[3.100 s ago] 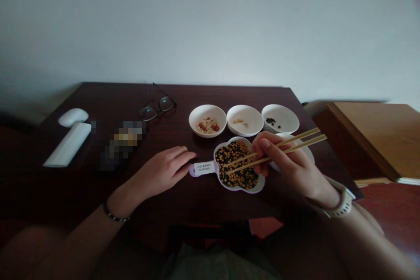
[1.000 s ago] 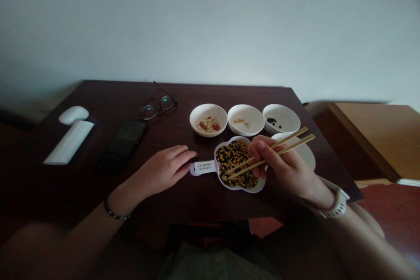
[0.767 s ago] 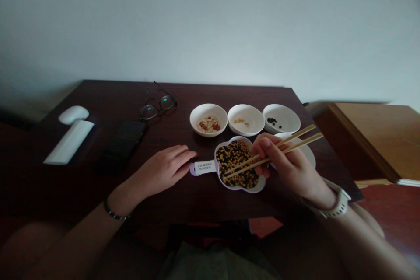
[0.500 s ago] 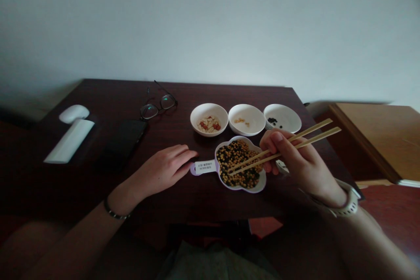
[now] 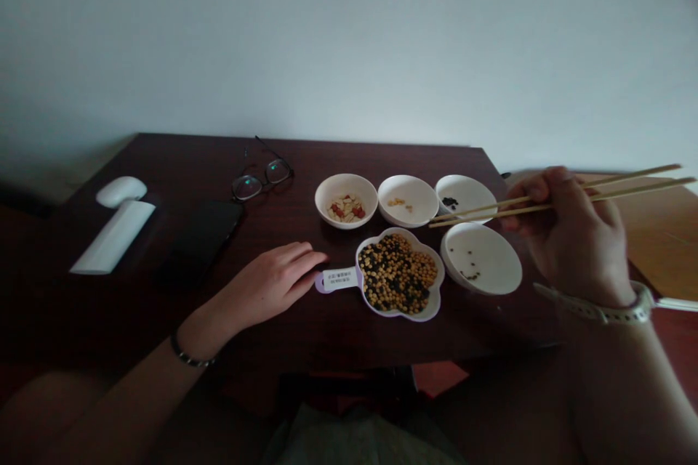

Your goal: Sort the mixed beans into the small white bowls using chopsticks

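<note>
My right hand (image 5: 578, 240) is closed around a pair of wooden chopsticks (image 5: 632, 185). Their tips hang near the rims of the middle and right back bowls, close together; whether a bean is between them I cannot make out. My left hand (image 5: 278, 280) lies on the table, fingers loosely stretched, touching or just beside the handle end of a purple-edged, flower-shaped scoop (image 5: 435, 305). Mixed yellow and black beans (image 5: 395, 272) fill the scoop. To its right, a white bowl (image 5: 496, 258) holds several small dark pieces.
Along the back stand a white bowl (image 5: 324, 200) with pale and red pieces, one (image 5: 430, 196) with a few yellow pieces and one (image 5: 480, 192) with black beans. Leftward lie eyeglasses (image 5: 262, 180), a dark flat object (image 5: 204, 236) and a white device (image 5: 114, 236).
My right hand has moved right and up with the chopsticks, whose tips have left the beans in the scoop. The front right bowl has come into view. My left hand stays put.
</note>
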Demonstrator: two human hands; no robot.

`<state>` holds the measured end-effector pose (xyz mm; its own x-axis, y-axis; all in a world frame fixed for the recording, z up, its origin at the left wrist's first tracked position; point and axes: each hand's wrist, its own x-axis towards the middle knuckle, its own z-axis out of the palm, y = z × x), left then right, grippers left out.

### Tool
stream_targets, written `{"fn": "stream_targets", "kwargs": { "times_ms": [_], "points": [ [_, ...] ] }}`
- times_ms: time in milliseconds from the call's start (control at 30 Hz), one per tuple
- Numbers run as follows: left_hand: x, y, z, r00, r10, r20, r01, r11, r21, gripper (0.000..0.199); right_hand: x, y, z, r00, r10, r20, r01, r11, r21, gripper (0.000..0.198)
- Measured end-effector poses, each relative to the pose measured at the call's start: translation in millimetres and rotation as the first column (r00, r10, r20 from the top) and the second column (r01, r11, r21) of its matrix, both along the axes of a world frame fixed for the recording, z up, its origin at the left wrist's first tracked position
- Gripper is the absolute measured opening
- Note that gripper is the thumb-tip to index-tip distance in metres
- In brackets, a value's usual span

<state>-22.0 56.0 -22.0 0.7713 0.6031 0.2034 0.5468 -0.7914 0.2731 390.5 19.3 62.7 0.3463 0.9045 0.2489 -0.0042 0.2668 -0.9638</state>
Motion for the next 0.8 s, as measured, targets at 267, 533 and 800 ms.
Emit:
{"fn": "stream_targets", "kwargs": {
  "times_ms": [267, 533, 800],
  "points": [
    [-0.9, 0.8, -0.6, 1.000, -0.001, 0.002, 0.001, 1.000, 0.007, 0.028, 53.2, 26.3, -16.6, 0.949, -0.300, 0.094, 0.295, 0.953, 0.062, 0.028],
    [0.5, 1.2, -0.2, 1.000, -0.004, -0.010, 0.004, 1.000, -0.002, 0.029, 4.4, 7.0, -9.5, 0.997, 0.016, 0.077, -0.012, 0.999, -0.053, 0.034],
    [-0.1, 0.3, 0.9, 1.000, 0.005, 0.001, -0.005, 1.000, 0.002, 0.030, -57.9, -21.2, -15.3, 0.864, 0.474, 0.168, -0.419, 0.863, -0.282, 0.039]
  ]
}}
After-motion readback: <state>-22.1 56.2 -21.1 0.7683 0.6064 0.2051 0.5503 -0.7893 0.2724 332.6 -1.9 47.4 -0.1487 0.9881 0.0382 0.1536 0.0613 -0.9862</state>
